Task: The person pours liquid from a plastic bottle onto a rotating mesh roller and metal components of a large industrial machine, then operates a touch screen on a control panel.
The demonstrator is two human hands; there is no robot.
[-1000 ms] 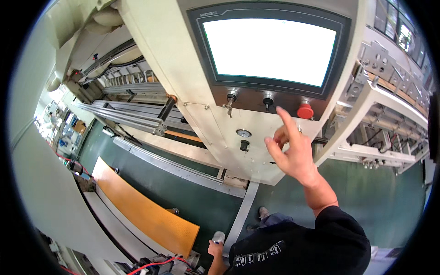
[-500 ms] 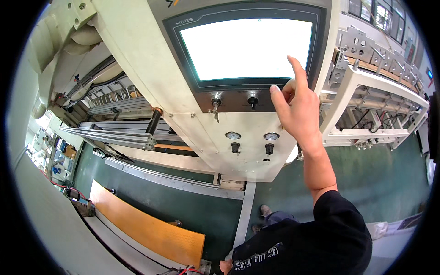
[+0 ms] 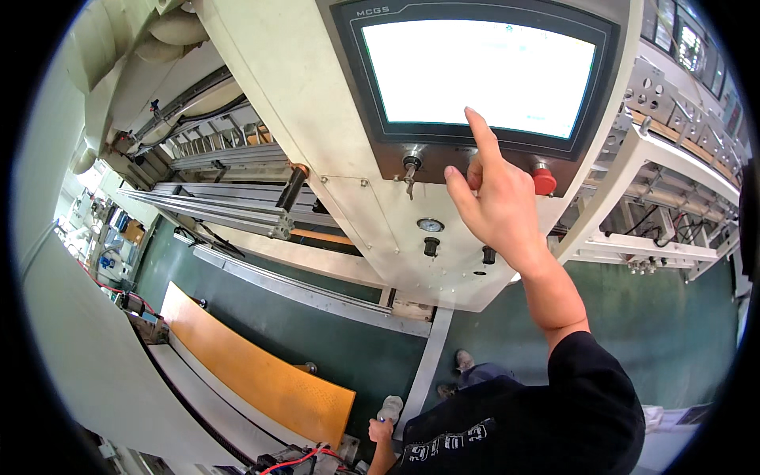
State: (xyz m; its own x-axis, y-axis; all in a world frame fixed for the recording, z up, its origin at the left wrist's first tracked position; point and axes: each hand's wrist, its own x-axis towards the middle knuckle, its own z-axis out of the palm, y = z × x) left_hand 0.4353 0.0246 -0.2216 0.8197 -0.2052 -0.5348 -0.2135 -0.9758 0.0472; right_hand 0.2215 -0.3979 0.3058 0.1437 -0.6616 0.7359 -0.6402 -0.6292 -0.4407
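Observation:
A touch screen (image 3: 483, 75) in a black frame shines nearly white on the upright control panel. My right hand (image 3: 499, 202) is raised before it, index finger stretched out and thumb apart, holding nothing. The index fingertip overlaps the lower middle of the screen; whether it touches the glass I cannot tell. Below the screen are a key switch (image 3: 411, 164) with a key in it and, right of my hand, a red push button (image 3: 544, 180). Low down by my body, my left hand (image 3: 381, 430) is closed at a pale, translucent object (image 3: 390, 408), whose kind is unclear.
A pressure gauge (image 3: 430, 226) and black knobs (image 3: 431, 247) sit lower on the panel. Machine rails (image 3: 214, 202) run to the left. An orange board (image 3: 261, 364) lies lower left, beside red cables (image 3: 297, 459). A white metal frame (image 3: 602, 198) stands at right on the green floor (image 3: 633, 317).
My right index finger has moved left along the screen, from its lower right to its lower middle. The view has shifted, uncovering the red button and more of my left hand with the pale object.

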